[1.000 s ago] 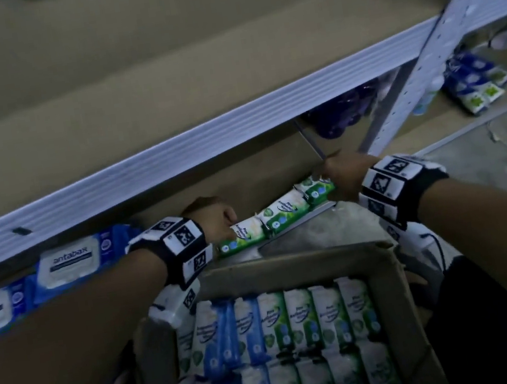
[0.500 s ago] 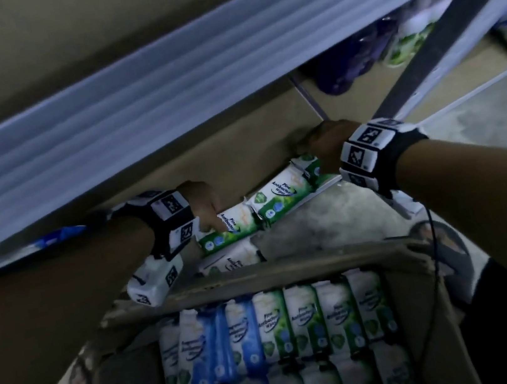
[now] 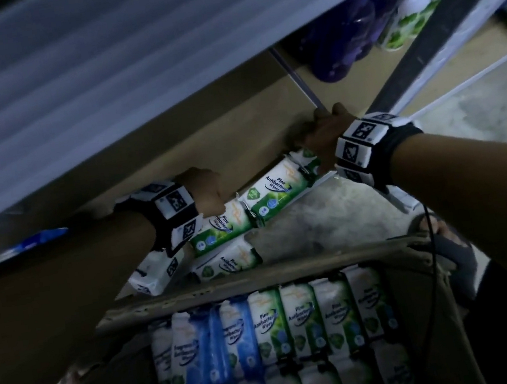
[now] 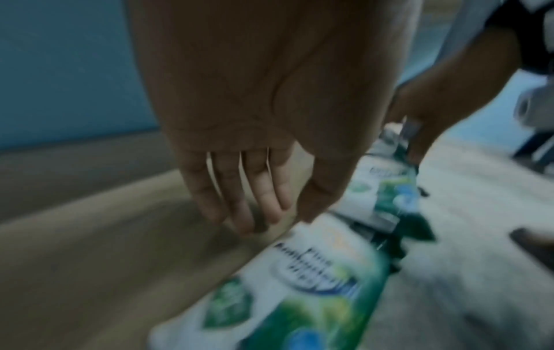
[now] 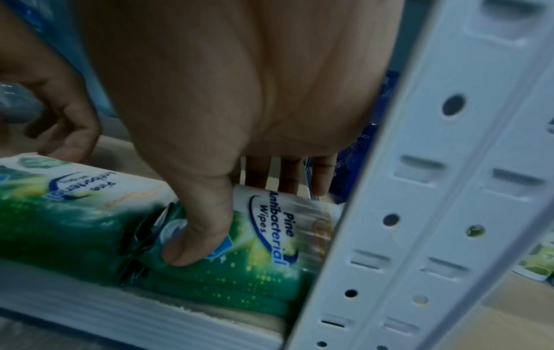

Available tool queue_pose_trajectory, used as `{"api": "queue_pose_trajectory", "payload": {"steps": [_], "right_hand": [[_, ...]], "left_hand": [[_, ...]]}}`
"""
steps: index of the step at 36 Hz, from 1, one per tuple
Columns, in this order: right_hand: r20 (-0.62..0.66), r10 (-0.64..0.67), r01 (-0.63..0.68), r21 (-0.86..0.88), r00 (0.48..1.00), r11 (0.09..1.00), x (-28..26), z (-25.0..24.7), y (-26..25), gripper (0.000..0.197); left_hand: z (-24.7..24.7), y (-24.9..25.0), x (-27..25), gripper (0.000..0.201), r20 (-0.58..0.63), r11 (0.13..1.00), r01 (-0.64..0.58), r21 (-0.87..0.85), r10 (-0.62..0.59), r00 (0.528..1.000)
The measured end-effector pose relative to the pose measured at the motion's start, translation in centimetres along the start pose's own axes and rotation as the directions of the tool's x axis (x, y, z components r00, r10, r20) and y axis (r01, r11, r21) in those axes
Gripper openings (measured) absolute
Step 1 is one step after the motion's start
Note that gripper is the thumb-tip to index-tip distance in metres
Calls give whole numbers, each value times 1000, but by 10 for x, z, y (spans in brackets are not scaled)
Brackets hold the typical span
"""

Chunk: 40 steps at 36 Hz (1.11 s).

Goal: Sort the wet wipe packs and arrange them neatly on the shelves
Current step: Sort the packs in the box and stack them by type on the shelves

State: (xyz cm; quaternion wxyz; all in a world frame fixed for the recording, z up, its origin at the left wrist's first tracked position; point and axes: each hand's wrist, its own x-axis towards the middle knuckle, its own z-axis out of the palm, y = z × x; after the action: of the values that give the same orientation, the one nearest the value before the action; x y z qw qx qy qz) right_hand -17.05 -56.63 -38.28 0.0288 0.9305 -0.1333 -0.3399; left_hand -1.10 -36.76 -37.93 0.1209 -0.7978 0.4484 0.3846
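Three green-and-white wet wipe packs sit end to end along the front edge of the low shelf (image 3: pixel 235 122), running from about 8 o'clock up toward 2 o'clock in the head view. The right hand (image 3: pixel 323 138) holds the end pack (image 5: pixel 270 236) at the 2 o'clock end of the row, right against the white perforated upright (image 5: pixel 434 189); its thumb presses down on the pack's printed face and the fingers (image 5: pixel 288 175) reach over the far edge, so that grip is a pinch on the pack. The middle pack (image 3: pixel 274 188) lies just beside it, the crimped ends touching. The left hand (image 3: pixel 205 189) is at the 8 o'clock end, over the near pack (image 3: pixel 221 226). From the left wrist view its fingers (image 4: pixel 239 189) hang straight and slightly apart, tips close to the shelf board just behind the pack, holding nothing; whether they touch the pack I cannot tell through the blur. One more green pack (image 3: pixel 226 261) lies lower, at 6 o'clock from the left wrist, just behind the rim of the cardboard box (image 3: pixel 258 279). Inside the box, packs stand in tight rows, blue ones (image 3: pixel 209 346) toward 8 o'clock and green ones (image 3: pixel 301 319) toward 4 o'clock. Purple bottles (image 3: pixel 347 36) stand on the shelf beyond a divider at 1 o'clock.
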Motion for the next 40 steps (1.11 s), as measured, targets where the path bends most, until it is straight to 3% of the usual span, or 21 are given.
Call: {"api": "queue_pose_trajectory", "payload": {"steps": [1, 3, 6, 9, 11, 13, 17, 22, 25, 31, 38, 40], "right_hand": [[5, -2, 2, -8, 1000, 1000, 0, 0, 0, 73], [0, -6, 6, -31, 1000, 999, 2, 1, 1, 74], [4, 13, -13, -29, 1000, 999, 3, 3, 1, 76], [20, 20, -19, -16, 1000, 1000, 3, 1, -1, 75], [18, 17, -17, -2, 1000, 1000, -1, -3, -1, 71], [-2, 7, -7, 17, 1000, 1000, -6, -5, -1, 68], [-108, -27, 31, 37, 994, 999, -18, -10, -1, 53], [-165, 10, -10, 1, 986, 1000, -24, -16, -4, 39], [-247, 28, -26, 12, 969, 1000, -31, -19, -5, 41], [-330, 124, -93, 108, 936, 990, -42, -35, -2, 62], [-480, 114, -88, 76, 870, 993, -81, -59, -17, 52], [-482, 113, -92, 65, 869, 994, -98, -68, -22, 55]], "left_hand": [[-1, 3, 0, 15, -41, 998, -10, -54, 8, 999], [-4, 13, 1, 29, -98, 986, -40, -160, 25, 995], [-6, 30, 5, 49, -128, 981, -91, -172, 69, 989], [-8, 46, 11, 61, -100, 986, -134, -101, 124, 987], [-7, 53, 16, 58, -73, 987, -145, -69, 140, 987], [-5, 55, 23, 55, -61, 989, -134, -69, 130, 990], [0, 57, 31, 75, -24, 990, -60, -125, 57, 998], [-1, 66, 29, 64, 21, 992, -51, -118, 54, 998], [-6, 69, 25, 57, -38, 990, -59, -128, 55, 998], [-22, 52, 5, 59, -224, 948, -53, -314, -20, 974], [-43, 48, -51, 65, -274, 941, -116, -317, 26, 961], [-47, 48, -73, 57, -264, 949, -135, -284, 59, 963]]}}
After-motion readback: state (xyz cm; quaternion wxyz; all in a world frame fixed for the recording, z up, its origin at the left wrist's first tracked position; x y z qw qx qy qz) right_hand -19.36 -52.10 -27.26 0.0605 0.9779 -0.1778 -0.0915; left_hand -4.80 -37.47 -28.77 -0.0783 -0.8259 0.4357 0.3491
